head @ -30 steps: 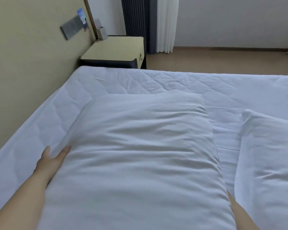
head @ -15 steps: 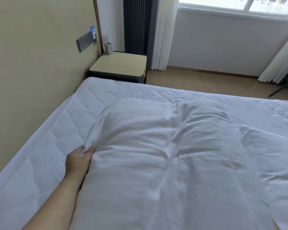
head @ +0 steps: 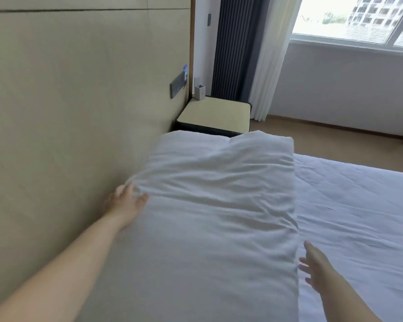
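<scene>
Status: white fabric pillow [head: 219, 217] lies lengthways on the white quilted bed sheet [head: 358, 217]. Its left long edge is up against the beige padded headboard panel [head: 79, 112], and its far end is near the bed corner by the dark nightstand with the pale yellow top [head: 215, 113]. Left hand [head: 126, 201] pinches a bunch of the case at the left edge — fabric puckers toward the fingers. Right hand [head: 316, 268] is spread, just beside the right edge. Too blurred to tell whether it touches.

Risks as I read it:
1. The grip is on loose case, not on the filling. A pull from there slides the cover over the stuffing: more creases, and the pillow body doesn't follow.
2. The hold is one-sided. With the right hand off, a push toward the far end would skew the pillow, and its far corner could tip off the mattress toward the nightstand.
3. The far end looks humped, with a fold down the middle. Left like that, the top won't lie flat.
4. The left hand sits right by the headboard — a sideways shove jams knuckles and could wedge the edge down behind the mattress.
5. The small white box holder [head: 199, 91] at the nightstand's back corner is well apart. Low risk unless the pillow gets flung.

Likely fix: both palms flat, smoothing outward.
</scene>
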Demonstrator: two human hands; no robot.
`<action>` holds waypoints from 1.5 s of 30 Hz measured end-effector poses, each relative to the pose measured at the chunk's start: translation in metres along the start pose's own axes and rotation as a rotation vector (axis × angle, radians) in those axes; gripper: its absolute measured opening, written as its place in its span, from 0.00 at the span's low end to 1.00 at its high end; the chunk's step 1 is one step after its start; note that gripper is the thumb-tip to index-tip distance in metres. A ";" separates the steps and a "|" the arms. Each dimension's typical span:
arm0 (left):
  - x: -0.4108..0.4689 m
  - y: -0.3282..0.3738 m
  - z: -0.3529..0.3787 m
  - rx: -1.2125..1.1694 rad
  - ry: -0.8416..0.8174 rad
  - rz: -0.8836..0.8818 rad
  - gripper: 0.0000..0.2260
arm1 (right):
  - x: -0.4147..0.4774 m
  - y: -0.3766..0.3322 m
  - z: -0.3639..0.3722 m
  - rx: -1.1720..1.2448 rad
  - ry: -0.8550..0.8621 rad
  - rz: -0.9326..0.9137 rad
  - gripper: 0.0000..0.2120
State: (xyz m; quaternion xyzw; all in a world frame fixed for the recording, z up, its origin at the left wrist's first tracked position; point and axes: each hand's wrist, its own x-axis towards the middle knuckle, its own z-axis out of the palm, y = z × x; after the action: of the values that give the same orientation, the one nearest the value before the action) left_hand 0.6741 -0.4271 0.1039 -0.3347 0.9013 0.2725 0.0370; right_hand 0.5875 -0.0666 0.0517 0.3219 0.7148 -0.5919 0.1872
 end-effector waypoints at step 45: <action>-0.082 0.082 0.187 0.431 0.017 0.626 0.36 | 0.018 0.035 -0.099 -0.660 0.344 -0.269 0.26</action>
State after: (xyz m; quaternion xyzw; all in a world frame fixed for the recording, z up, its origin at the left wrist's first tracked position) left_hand 0.6645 -0.2310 0.0036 -0.0301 0.9969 0.0718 0.0141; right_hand 0.6098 0.0369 0.0377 0.2424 0.9234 -0.2869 0.0789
